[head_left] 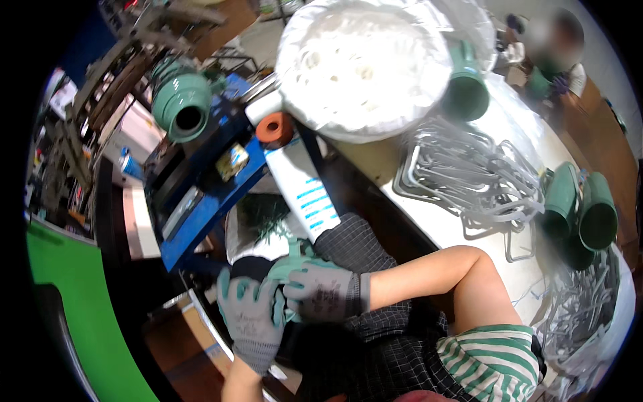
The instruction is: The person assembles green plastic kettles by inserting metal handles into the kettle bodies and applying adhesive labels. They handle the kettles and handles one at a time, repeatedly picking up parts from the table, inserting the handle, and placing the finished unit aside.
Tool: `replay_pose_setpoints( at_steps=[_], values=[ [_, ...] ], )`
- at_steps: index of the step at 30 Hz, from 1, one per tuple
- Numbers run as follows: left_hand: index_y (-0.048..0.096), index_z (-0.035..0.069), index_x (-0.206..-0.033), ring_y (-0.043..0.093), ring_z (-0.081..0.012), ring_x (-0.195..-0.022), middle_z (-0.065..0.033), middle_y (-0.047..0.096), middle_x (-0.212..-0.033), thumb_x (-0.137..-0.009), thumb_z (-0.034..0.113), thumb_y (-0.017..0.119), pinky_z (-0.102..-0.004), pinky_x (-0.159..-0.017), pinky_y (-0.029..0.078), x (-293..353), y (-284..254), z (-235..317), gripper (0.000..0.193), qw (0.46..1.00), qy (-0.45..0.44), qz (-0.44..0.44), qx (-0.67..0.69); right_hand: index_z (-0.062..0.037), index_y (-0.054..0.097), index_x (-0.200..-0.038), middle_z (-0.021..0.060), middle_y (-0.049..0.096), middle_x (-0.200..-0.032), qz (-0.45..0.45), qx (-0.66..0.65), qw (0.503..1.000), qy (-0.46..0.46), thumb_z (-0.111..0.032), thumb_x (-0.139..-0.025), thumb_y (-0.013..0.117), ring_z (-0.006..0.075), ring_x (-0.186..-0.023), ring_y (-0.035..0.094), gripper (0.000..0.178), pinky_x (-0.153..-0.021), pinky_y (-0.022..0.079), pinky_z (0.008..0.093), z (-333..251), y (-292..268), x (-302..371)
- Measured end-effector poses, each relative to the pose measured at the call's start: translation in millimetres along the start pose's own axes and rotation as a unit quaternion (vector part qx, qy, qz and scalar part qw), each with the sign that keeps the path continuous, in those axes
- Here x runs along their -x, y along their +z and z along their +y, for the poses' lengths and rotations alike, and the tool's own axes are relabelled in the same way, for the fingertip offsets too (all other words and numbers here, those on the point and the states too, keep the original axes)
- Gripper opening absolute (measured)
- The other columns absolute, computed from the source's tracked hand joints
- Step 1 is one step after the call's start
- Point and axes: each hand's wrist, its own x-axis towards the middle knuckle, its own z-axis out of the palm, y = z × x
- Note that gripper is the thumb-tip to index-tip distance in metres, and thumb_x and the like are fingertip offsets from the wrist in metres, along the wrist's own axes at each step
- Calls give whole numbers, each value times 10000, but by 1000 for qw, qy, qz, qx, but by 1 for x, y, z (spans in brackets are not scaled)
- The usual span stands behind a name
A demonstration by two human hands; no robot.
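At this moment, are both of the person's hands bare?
No, the left hand and the right hand both wear grey gloves.

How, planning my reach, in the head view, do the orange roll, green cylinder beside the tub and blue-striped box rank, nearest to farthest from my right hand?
1. Blue-striped box, just ahead.
2. Orange roll, at its far end.
3. Green cylinder, right of the tub.

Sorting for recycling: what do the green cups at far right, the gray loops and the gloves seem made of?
Green cups: probably hard plastic, smooth with soft sheen. Gray loops: coated metal or plastic, unclear which; smooth, rounded bars. Gloves: gray knit fabric, by the ribbed cuffs, with a teal, seemingly rubbery coating.
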Motion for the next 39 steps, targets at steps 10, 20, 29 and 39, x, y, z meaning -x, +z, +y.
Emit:
replay_pose_setpoints(
  at_steps=[10,20,29,39],
  values=[
    [704,64,-867,571,-353,-1103,-143,631,-1065,-758,115,666,-573,-1093,397,-24,15,-24,126,994,75,-69,39,-70,689,-1091,134,652,-1138,-26,-27,999,-6,-200,-873,705,307,-1058,654,254,-901,549,417,-2,-17,-1],
    [700,95,-890,647,-360,-923,-116,664,-934,-728,125,755,-478,-887,530,-21,23,-29,174,994,20,-37,105,-75,676,-1206,144,654,-1240,42,-223,968,105,-246,-832,810,323,-1131,632,432,-942,529,414,21,-40,-4],
    [736,78,-1092,661,-309,-1105,-111,706,-1154,-821,179,823,-431,-971,519,-118,93,-69,302,960,4,105,260,39,694,-1122,85,741,-914,294,-555,602,493,-100,-875,800,147,-793,700,302,-720,580,281,231,13,36],
    [738,149,-993,581,-338,-1101,-61,664,-1093,-805,279,773,-489,-1007,427,-209,193,-69,231,978,19,170,123,-21,742,-1086,44,729,-935,325,-455,652,512,-61,-864,779,116,-784,659,228,-718,544,268,214,2,-5]
  ],
)
